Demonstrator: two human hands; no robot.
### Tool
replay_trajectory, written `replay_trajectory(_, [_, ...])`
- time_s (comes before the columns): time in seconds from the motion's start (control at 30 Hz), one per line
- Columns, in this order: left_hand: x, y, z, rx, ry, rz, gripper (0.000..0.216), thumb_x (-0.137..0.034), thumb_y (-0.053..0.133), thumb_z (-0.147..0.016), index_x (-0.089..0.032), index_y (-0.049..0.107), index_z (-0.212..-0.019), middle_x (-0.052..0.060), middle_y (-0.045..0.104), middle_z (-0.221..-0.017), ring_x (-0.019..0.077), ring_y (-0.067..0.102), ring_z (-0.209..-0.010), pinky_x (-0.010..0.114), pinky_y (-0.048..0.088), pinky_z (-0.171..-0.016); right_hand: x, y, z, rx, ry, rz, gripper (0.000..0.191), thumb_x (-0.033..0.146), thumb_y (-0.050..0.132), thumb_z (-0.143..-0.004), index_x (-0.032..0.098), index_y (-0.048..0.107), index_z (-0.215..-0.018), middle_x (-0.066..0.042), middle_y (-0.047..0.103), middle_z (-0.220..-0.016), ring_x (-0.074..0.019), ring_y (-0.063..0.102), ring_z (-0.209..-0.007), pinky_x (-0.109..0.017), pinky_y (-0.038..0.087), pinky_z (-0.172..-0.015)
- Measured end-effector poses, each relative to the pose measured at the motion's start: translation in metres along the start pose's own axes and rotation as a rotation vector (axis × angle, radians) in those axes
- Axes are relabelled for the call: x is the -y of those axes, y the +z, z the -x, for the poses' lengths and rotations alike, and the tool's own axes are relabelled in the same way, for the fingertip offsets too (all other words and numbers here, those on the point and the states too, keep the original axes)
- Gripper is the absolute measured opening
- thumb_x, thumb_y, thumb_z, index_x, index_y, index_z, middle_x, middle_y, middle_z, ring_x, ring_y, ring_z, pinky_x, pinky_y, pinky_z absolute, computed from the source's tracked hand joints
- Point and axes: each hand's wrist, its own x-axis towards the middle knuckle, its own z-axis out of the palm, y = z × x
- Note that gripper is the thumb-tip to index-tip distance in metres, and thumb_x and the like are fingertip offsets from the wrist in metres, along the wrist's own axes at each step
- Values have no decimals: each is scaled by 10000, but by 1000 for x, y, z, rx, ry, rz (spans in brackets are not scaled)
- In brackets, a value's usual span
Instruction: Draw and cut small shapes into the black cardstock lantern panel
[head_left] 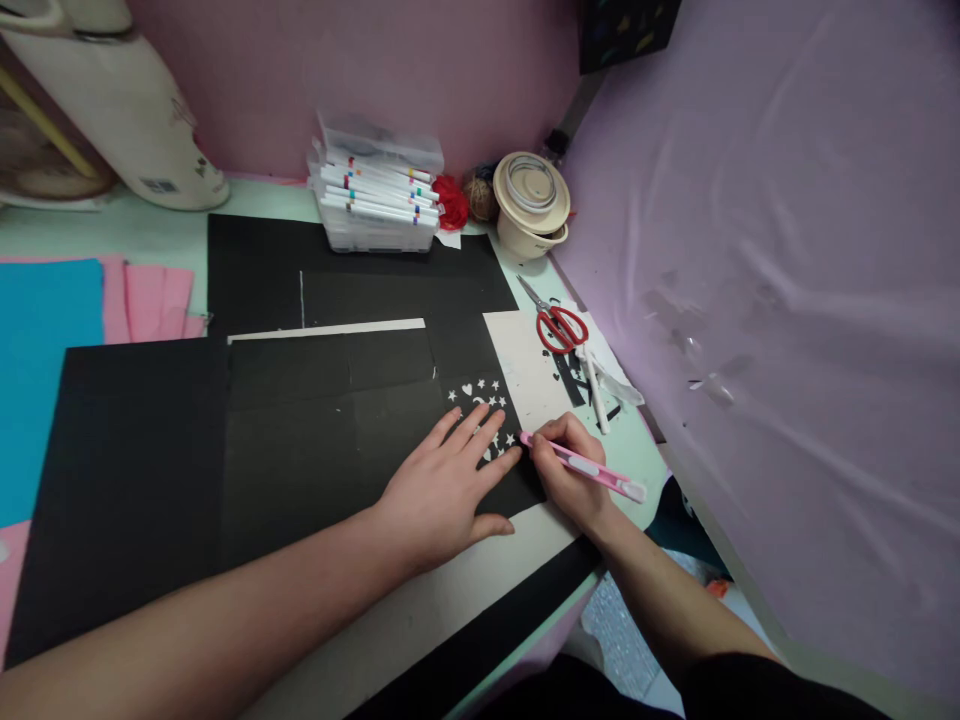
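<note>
Left hand [442,490] lies flat, fingers spread, on one black star-cut sheet [300,470]; right hand [574,490] pinches one pink craft knife [592,468]; one pair of red scissors [559,325] sits nearby.

I saw the black paper [300,440] as matt and smooth, the knife [592,468] as glossy pink plastic. By the right edge of the desk [150,235], the scissors [559,325] had red plastic handles and metal blades; the marker box [379,190] looked clear plastic.

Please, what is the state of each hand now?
Left hand: open, flat on the black paper.
Right hand: closed, holding the pink craft knife.
</note>
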Motion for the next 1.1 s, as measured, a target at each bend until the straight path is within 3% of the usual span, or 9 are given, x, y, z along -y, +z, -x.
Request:
replay_trajectory(0.33, [1,0,0,-4,1,-9,772,-734,406,-854,-276,364,-1473,135,229,-1585,319,155,-1473,487,118,-1179,4,0,0,0,-34,29,155,203,582,-853,227,522,-712,27,567,-638,-127,519,-554,-269,420,-543])
replay_trajectory(1.1, [0,0,-1,-2,-1,-3,766,-734,401,-856,-277,376,-1469,132,225,-1586,321,156,-1473,488,116,-1177,3,-2,-3,21,44,11,167,223,584,-848,225,525,-692,28,566,-617,-131,514,-548,-267,409,-530])
